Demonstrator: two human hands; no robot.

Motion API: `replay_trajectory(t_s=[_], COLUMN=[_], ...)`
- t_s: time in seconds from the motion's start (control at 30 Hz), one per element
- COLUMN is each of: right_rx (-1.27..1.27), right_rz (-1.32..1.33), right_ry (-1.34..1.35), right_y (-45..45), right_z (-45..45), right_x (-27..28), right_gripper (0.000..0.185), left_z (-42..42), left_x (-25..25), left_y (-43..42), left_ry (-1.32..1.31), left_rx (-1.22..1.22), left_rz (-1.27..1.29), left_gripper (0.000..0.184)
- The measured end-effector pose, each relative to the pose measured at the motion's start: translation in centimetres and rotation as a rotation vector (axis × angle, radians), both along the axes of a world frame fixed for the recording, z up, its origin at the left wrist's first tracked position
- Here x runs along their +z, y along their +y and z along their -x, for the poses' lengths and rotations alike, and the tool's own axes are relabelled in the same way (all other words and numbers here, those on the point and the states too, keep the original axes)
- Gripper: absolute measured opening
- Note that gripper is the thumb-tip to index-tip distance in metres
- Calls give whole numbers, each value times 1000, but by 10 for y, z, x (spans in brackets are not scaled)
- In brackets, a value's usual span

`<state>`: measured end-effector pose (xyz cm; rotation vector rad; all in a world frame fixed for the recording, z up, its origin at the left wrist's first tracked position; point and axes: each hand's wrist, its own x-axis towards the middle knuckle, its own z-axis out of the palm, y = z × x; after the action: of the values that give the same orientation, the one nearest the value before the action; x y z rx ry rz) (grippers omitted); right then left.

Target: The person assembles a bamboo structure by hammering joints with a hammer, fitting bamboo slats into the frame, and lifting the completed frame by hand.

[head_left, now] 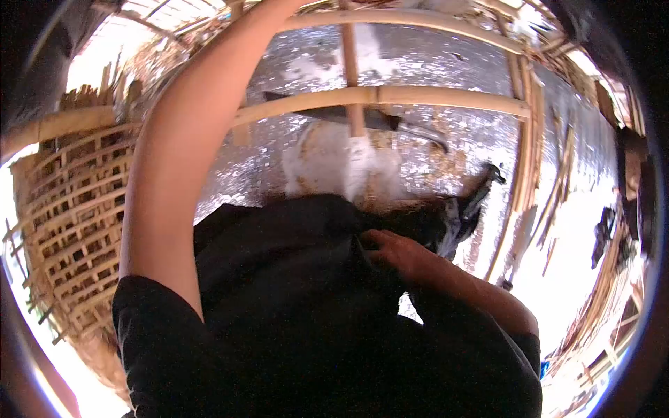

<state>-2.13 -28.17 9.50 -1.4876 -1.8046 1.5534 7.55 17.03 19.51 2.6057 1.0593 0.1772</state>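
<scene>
My left arm (182, 139) stretches up past the top edge, so the left hand is out of sight. My right hand (397, 252) is bent in at the front of my black shirt (293, 272), its fingers curled on the dark cloth; the fingertips are partly hidden. Ahead of it, a large knife with a long dark blade (376, 120) lies behind a bamboo crosspiece (446, 99), its handle pointing right. Neither hand touches the knife.
A woven bamboo lattice basket (80, 223) stands at the left. Bamboo poles (350, 63) form a frame over a shiny silvery surface (446, 70). A dark object (481, 195) I cannot make out lies right of my hand. Thin sticks (557, 181) are at the right.
</scene>
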Motion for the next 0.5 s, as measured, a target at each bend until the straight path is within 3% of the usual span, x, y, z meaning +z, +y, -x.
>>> replay_trajectory(t_s=[0.07, 0.1, 0.17, 0.2, 0.23, 0.3, 0.4, 0.5], right_rx=[-32, -47, -34, -20, -89, -215, -260, -149], right_rz=[25, 40, 107, 133, 87, -4, -153, -260], right_ry=[82, 137, 178, 196, 154, 78, -8, -70], right_y=[-37, -56, -59, -54, -51, -47, -42, -56], right_z=[9, 16, 14, 10, 6, -2, -16, -15], right_x=[-40, -53, -34, -23, -16, -3, 21, -3], right_gripper=[43, 43, 42, 41, 41, 40, 43, 49], left_z=[-11, -14, -12, -14, -19, -32, -46, -55], left_x=[-19, -18, -8, -50, -44, -79, -120, -144], left_y=[-11, -29, -62, -57, -76, -79, -81, -82], left_ry=[11, 50, 133, -47, 14, 88, 4, -33], left_rx=[8, -14, -44, -22, 46, -78, -92, -107], left_rz=[-114, -39, 97, -9, 145, -79, -147, -264], left_gripper=[75, 76, 77, 78, 81, 67, 72, 73])
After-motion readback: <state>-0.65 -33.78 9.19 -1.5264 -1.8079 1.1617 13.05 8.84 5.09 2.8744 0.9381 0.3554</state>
